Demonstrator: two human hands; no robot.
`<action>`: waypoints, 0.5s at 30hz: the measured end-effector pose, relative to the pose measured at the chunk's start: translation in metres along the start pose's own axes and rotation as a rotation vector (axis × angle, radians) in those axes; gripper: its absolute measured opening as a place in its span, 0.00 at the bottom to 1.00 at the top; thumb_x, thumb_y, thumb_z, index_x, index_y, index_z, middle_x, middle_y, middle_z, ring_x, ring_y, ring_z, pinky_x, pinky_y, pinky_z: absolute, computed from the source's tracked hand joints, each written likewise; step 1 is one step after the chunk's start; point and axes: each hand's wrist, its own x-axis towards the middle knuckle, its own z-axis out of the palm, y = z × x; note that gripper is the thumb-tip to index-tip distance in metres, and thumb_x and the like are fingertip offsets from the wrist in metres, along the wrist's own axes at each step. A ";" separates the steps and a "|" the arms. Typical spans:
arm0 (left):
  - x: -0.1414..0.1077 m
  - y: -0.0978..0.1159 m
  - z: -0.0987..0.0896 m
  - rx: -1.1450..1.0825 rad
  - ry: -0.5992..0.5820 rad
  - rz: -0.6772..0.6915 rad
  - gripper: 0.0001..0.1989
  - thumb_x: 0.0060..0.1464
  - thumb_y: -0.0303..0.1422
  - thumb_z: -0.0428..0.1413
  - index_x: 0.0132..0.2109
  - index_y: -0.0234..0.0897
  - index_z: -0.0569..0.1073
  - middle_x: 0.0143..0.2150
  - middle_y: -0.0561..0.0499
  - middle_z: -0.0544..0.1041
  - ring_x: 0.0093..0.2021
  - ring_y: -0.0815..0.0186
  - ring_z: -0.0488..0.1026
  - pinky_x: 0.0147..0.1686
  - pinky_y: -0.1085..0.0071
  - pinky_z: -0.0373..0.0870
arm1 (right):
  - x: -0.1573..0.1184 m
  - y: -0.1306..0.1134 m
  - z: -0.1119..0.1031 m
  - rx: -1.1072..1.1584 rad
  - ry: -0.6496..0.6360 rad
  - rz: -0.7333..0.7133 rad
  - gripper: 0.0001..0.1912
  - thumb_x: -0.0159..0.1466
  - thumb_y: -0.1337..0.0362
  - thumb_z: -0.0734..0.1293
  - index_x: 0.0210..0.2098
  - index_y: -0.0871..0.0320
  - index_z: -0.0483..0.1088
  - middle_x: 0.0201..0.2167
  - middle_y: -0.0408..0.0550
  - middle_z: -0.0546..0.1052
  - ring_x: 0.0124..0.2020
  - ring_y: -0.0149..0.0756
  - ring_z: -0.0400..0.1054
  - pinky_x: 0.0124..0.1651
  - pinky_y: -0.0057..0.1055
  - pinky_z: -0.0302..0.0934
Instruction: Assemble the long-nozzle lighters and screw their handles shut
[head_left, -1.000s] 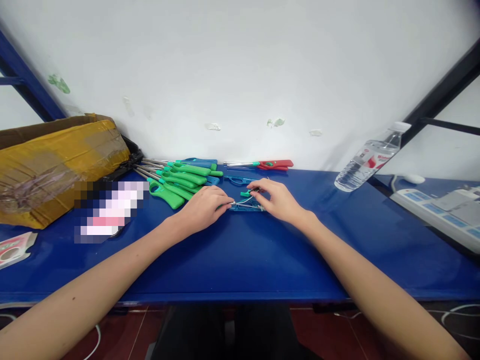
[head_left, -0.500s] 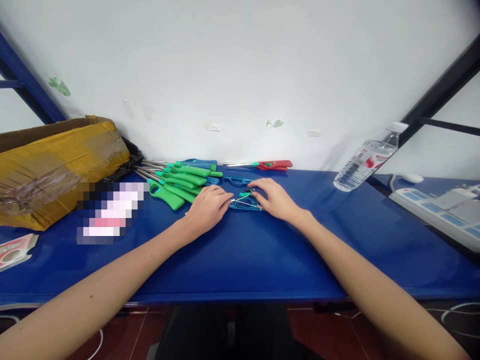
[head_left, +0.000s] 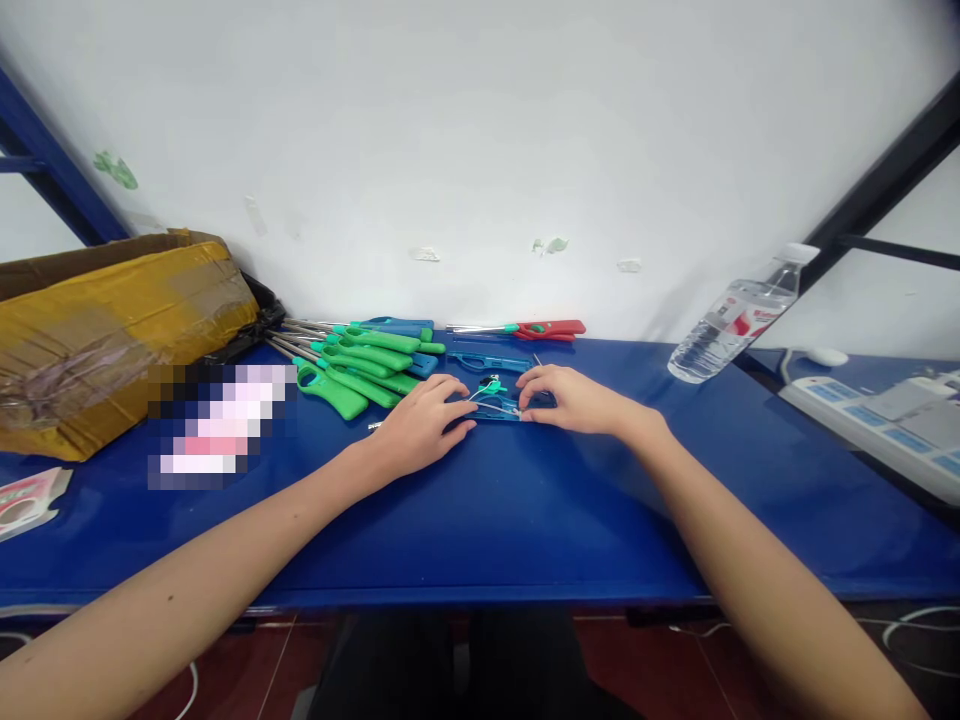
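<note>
An opened blue stick lighter lies on the table between my hands, its inside facing up. A teal trigger piece and a thin pale wire show in it. My left hand covers the lighter's left part, fingers resting on it and thumb at its near side; a metal tip pokes out left of the hand. Curled round the lighter's right end, my right hand has thumb and fingertips at its edge; what the tips pinch is too small to tell. The other blue handle half lies just behind.
Green stick lighters are piled left of my hands, with some blue ones. A red lighter lies by the wall. A taped cardboard box stands left; a water bottle and a white power strip are at right.
My right hand has drawn back to the right and nearer, toward the lighter's right end. My left thumb and fingers have spread, leaving the teal trigger and wire more exposed.
</note>
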 end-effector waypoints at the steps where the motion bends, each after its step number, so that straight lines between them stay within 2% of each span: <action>1: 0.000 0.000 0.001 -0.001 -0.003 0.005 0.13 0.65 0.34 0.53 0.50 0.35 0.79 0.50 0.41 0.74 0.55 0.53 0.68 0.56 0.55 0.69 | 0.001 0.000 0.000 0.002 0.003 -0.012 0.09 0.64 0.60 0.68 0.38 0.57 0.78 0.51 0.54 0.77 0.52 0.46 0.71 0.57 0.43 0.62; 5: -0.001 -0.003 0.002 -0.001 -0.008 0.013 0.13 0.65 0.32 0.52 0.49 0.37 0.79 0.50 0.42 0.75 0.55 0.53 0.68 0.55 0.55 0.69 | 0.001 0.000 0.000 0.003 0.021 -0.065 0.08 0.65 0.62 0.66 0.38 0.56 0.78 0.46 0.52 0.79 0.48 0.45 0.73 0.54 0.42 0.64; 11: -0.002 -0.004 0.002 0.015 -0.023 0.040 0.14 0.66 0.30 0.50 0.50 0.39 0.79 0.50 0.43 0.75 0.56 0.55 0.67 0.55 0.56 0.70 | -0.001 -0.003 -0.001 0.016 0.097 0.002 0.09 0.67 0.61 0.64 0.41 0.55 0.76 0.39 0.49 0.81 0.37 0.42 0.74 0.41 0.37 0.66; 15: -0.002 -0.002 -0.002 0.008 -0.017 0.064 0.14 0.65 0.29 0.51 0.49 0.39 0.80 0.51 0.43 0.75 0.57 0.54 0.67 0.56 0.56 0.69 | 0.001 -0.005 0.003 0.040 0.155 0.008 0.11 0.68 0.61 0.62 0.44 0.55 0.76 0.39 0.50 0.82 0.38 0.42 0.75 0.42 0.38 0.66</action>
